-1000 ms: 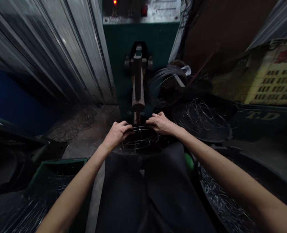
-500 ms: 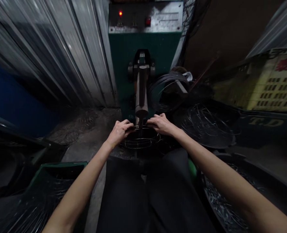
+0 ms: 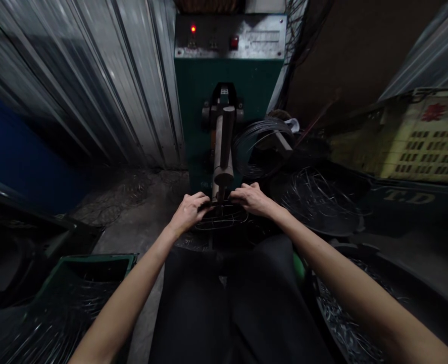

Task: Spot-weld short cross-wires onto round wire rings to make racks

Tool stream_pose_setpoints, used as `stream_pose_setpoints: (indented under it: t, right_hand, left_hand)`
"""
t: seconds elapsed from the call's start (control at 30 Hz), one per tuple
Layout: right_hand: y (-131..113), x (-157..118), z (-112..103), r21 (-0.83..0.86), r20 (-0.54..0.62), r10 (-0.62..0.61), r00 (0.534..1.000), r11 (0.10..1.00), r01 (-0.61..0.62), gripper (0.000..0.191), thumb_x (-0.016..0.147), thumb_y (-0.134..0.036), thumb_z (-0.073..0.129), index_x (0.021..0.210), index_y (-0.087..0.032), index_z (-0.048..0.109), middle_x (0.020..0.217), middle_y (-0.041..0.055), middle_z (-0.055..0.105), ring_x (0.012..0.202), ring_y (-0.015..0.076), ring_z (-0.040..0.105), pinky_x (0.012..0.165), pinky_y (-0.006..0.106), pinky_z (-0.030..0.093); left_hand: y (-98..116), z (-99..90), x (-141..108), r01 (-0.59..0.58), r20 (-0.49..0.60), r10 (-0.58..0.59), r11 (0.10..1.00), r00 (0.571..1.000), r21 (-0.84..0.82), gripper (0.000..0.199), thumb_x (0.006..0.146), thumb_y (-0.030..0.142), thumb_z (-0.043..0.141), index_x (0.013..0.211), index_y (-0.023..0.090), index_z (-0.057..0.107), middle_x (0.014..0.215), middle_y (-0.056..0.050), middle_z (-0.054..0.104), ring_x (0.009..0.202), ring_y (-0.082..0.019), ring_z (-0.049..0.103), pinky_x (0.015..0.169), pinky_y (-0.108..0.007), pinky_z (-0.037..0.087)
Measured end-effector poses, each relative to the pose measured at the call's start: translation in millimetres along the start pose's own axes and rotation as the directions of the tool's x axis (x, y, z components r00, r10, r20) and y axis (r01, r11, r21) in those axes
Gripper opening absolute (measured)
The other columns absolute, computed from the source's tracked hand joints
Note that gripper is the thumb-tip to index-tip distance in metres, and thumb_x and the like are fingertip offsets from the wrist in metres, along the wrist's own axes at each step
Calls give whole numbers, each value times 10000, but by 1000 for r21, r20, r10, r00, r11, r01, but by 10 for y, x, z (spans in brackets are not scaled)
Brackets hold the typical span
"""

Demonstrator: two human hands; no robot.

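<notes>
Frame [image 3: 222, 221] of thin wire, likely light, springy and bendable; left hand [image 3: 189, 211] and right hand [image 3: 253, 199] grip its far rim, sensible spots, well spread.

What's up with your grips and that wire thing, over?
Left grip, right grip: both holding wire frame. Machine's metal rod between them. Red light on.

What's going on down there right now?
A person holds a wire frame at a green machine, left grip and right grip toward either end of its far edge. The machine's rod comes down between the two hands; it's too dark to tell exactly where it meets the frame. A red light glows on the panel. A coil of wire sits to the right of the rod.
</notes>
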State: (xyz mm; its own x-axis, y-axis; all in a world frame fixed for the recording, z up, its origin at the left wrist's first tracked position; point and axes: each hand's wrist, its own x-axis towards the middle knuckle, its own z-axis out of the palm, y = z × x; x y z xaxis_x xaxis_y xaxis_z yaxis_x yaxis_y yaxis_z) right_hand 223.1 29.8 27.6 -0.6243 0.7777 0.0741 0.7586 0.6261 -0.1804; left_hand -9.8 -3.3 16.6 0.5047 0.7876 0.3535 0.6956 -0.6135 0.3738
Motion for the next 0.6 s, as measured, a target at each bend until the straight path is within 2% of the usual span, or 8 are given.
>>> stream_pose_setpoints:
  t: [0.6]
  right_hand:
    - [-8, 96, -50, -38, 25, 65, 998, 997, -64, 206, 889, -272, 421, 924, -242, 622, 923, 23, 666, 855, 189, 471, 702, 328, 187]
  left_hand:
    - [-134, 5, 91, 1, 35, -1, 1000, 999, 11, 159, 837, 321, 553, 869, 179, 616, 857, -8, 605, 732, -141, 582, 723, -289, 346]
